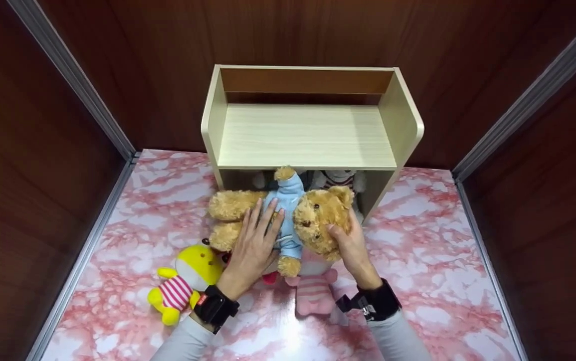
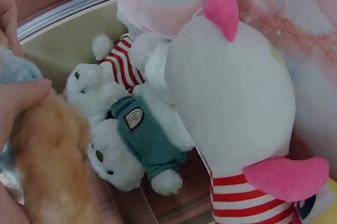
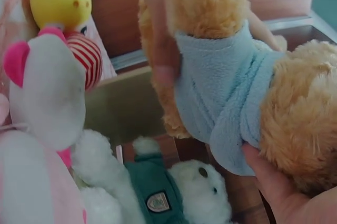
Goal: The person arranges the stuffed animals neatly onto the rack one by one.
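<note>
Both hands hold a tan teddy bear (image 1: 292, 193) in a light blue top, lying sideways before the shelf's lower compartment. My left hand (image 1: 251, 245) grips its lower body, fingers spread over the front and thumb (image 2: 31, 95) on the other side. At the head, my right hand (image 1: 355, 250) holds on with the thumb over the face. Inside the compartment lie a white bear in a green sweater (image 2: 150, 132) and a white bear in a red-striped top (image 2: 95, 90). The teddy partly hides them in the head view.
The pale wooden shelf unit (image 1: 308, 135) stands against the back wall. On the pink marbled surface (image 1: 418, 260) lie a yellow plush (image 1: 175, 293), a pink plush (image 1: 315, 293) and a white-headed plush with pink ears (image 2: 231, 92). Dark wood panels (image 1: 543, 175) enclose the sides.
</note>
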Demonstrator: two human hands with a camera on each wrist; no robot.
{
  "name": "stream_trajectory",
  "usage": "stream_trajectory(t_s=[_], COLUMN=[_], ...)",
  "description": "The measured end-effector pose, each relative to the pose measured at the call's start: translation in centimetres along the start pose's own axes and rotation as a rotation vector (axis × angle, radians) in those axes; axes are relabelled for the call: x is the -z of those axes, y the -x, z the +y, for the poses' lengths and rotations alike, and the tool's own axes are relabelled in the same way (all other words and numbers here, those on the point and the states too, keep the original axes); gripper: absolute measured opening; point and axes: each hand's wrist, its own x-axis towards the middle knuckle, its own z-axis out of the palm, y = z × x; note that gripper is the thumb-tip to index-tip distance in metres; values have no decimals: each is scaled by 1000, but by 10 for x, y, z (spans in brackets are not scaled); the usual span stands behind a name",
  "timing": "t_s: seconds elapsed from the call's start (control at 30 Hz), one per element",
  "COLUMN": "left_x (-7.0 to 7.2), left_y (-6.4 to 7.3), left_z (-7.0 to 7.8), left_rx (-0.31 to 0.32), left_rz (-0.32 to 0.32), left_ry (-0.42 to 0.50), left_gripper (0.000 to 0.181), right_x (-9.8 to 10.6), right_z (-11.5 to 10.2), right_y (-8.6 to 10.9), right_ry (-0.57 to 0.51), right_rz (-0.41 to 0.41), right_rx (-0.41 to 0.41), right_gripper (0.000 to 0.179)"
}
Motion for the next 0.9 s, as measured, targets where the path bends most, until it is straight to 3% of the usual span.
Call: stream_trajectory(t_s=[0.2,0.33,0.5,0.7,0.8,0.9], left_x=[13,19,32,46,49,47], left_y=[-3,-6,-13,-17,-19,-21], left_z=[-1,-4,-11,-22,-26,-30], left_rx=[59,95,186,210,280,383], left_rz=[-125,-111,-130,-126,-168,-265], left_ry=[70,160,237,288,358,449], left_gripper=[104,91,79,71,77,87], right_x=[14,22,29,37,40,42], right_z=[-1,-2,-2,-2,-2,-1], right_y=[-5,-7,-8,-11,-12,-13], right_ry=[54,70,69,69,85,96], right_rz=[35,28,10,-10,-25,-56], right_rx=[6,7,-12,-43,-33,-16], right_gripper=[66,63,64,65,64,61])
